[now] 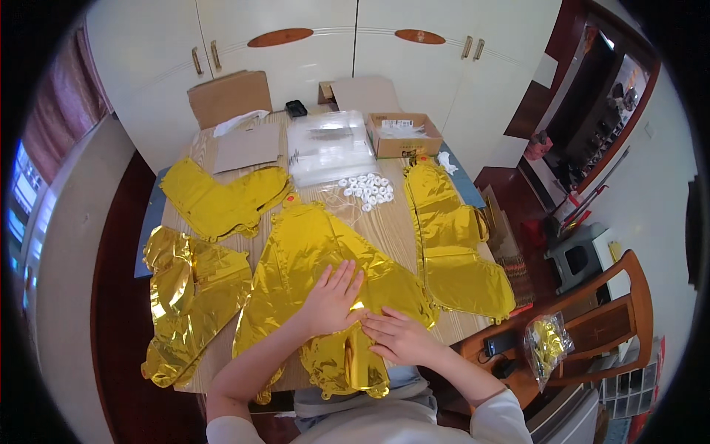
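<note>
A large deflated gold foil balloon (318, 244) lies spread over the near middle of the table, its lower end hanging past the front edge. My left hand (334, 300) rests flat on it with the fingers stretched forward. Just right of it, my right hand (399, 339) lies palm down on the foil, fingers extended and pointing left. The two hands nearly meet at a shiny crease. Below them, a folded part of the foil (362, 362) forms a raised ridge. What lies beneath the palms is hidden.
More flat gold foil balloons lie around: one far left (222, 196), one near left (192, 296), one right (451, 237). Behind are white rings (367, 191), clear plastic bags (329, 152), grey cardboard (248, 148) and an open carton (405, 140). A wooden chair (614, 325) holds a bagged gold item (549, 340).
</note>
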`<state>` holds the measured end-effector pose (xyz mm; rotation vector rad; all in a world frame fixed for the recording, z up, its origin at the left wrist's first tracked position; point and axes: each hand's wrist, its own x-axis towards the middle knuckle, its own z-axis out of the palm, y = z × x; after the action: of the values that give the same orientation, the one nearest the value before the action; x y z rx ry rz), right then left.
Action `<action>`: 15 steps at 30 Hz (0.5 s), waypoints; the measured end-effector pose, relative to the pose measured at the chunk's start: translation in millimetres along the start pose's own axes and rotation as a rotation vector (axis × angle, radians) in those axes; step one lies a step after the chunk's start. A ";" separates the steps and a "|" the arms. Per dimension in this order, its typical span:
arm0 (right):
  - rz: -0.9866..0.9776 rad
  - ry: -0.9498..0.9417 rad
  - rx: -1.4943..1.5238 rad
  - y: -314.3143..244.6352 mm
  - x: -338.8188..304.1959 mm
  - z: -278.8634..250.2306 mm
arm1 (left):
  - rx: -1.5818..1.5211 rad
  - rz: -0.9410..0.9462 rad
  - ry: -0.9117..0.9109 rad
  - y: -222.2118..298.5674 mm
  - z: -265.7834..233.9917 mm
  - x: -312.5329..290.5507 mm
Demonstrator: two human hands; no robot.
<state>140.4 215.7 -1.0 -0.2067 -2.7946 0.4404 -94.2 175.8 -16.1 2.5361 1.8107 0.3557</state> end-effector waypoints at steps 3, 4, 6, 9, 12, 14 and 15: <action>0.003 0.007 0.006 0.6 -0.6 1.3 | -0.005 -0.007 -0.006 -2.4 1.0 1.2; 0.005 0.010 0.010 0.1 -0.8 1.8 | -0.014 -0.009 0.000 -4.1 1.5 0.7; 0.013 0.009 0.010 -0.3 -1.8 2.6 | -0.018 -0.020 0.000 -7.7 -0.1 -0.3; 0.026 -0.004 0.003 -0.5 -3.5 3.3 | 0.042 -0.041 -0.011 -12.2 -6.8 -1.8; 0.032 -0.012 0.007 -0.7 -2.0 3.4 | 0.146 -0.057 -0.005 -14.5 -14.5 -4.0; 0.036 -0.014 0.012 -1.7 1.2 3.5 | 0.147 -0.072 0.019 -19.8 -10.8 -6.1; 0.033 -0.011 0.002 -0.5 2.5 4.1 | 0.139 -0.081 0.023 -22.1 -9.8 -5.2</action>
<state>136.7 214.5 -3.8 -0.2505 -2.8047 0.4529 -118.3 177.1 -10.4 2.5455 2.0069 0.2684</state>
